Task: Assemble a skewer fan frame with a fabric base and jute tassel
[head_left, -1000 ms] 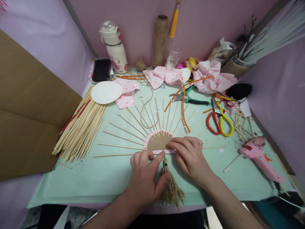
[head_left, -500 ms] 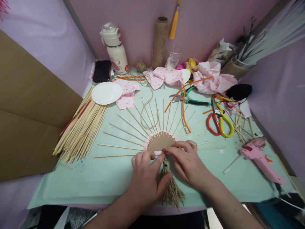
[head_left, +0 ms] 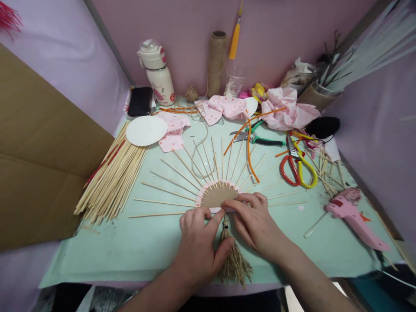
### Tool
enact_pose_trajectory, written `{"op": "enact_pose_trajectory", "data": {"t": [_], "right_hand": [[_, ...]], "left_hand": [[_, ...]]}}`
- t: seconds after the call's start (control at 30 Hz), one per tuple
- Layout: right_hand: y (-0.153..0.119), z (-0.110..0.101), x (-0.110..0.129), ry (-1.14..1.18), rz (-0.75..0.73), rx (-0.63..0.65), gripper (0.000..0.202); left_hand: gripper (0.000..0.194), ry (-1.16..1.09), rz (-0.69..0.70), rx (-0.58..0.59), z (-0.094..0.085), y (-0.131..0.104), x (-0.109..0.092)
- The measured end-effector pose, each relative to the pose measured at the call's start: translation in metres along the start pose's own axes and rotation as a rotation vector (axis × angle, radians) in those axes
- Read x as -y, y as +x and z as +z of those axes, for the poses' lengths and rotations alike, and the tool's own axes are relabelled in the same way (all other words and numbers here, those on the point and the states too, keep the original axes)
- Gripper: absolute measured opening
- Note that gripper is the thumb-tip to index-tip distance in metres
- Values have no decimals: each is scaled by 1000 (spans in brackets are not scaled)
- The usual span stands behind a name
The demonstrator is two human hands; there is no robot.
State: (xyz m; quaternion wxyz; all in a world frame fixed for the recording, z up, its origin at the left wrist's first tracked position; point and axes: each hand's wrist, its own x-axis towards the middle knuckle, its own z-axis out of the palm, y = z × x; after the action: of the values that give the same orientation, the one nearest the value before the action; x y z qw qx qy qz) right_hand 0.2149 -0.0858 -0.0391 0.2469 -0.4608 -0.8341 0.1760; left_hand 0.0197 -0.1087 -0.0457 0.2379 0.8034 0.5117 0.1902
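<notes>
A small hobby craft corner, walled in by pink and lilac panels.

The mint-covered table [head_left: 136, 247] is crowded with making supplies: a heap of bamboo skewers [head_left: 112, 175], a twine spool [head_left: 217, 63], a pink glue gun [head_left: 354, 216], red-and-yellow scissors [head_left: 297, 167], green pliers [head_left: 256, 136] and spotted pink fabric scraps [head_left: 287, 108].

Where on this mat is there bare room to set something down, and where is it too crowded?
Bare mat lies near the front edge, left of the left hand, below the skewer fan and the skewer pile. A smaller patch sits between the right hand and the glue gun. The back and right are crowded: scissors, pink fabric, bottle.
</notes>
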Motion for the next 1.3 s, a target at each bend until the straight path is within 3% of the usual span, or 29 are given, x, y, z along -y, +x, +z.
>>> {"op": "enact_pose_trajectory", "data": {"t": [0.13, 0.23, 0.3, 0.47, 0.6, 0.73, 0.83, 0.9, 1.0, 1.07, 1.17, 1.2, 1.3], "right_hand": [[-1, -1, 0, 10, 16, -63, 31], [-2, 0, -2, -3, 36, -99, 30], [-2, 1, -4, -14, 34, -100, 29], [-2, 0, -5, -20, 13, -94, 25], [-2, -4, -4, -14, -9, -122, 23], [-3, -5, -5, -15, -35, -157, 23], [-3, -4, -6, -6, -63, -179, 22], [-3, -4, -7, -5, -85, -194, 23], [-2, -4, -9, -13, -103, -210, 25], [-2, -4, -10, -29, -113, -216, 26], [-2, -4, -14, -52, -115, -216, 25], [-3, -3, -15, -54, -108, -210, 25], [-5, 0, -18, -44, -56, -231, 23]], "left_hand": [[46, -34, 26, -23, -3, -4, -2], [28, -37, 48, -37, -19, 2, 0], [15, 38, 37, -46, -39, 16, 5], [13, 347, -19, 25, -85, 79, 21], [14, 522, 40, 151, -82, 116, 27], [22, 558, 91, 163, -68, 126, 29], [21, 531, 108, 151, -73, 132, 33], [19, 502, 100, 139, -87, 146, 37], [15, 448, 53, 57, -126, 192, 45], [16, 424, 15, -88, -156, 233, 49], [34, 388, -11, -352, -194, 287, 56], [37, 314, 10, -421, -203, 298, 60], [49, 293, -16, -394, -216, 307, 75]]}}
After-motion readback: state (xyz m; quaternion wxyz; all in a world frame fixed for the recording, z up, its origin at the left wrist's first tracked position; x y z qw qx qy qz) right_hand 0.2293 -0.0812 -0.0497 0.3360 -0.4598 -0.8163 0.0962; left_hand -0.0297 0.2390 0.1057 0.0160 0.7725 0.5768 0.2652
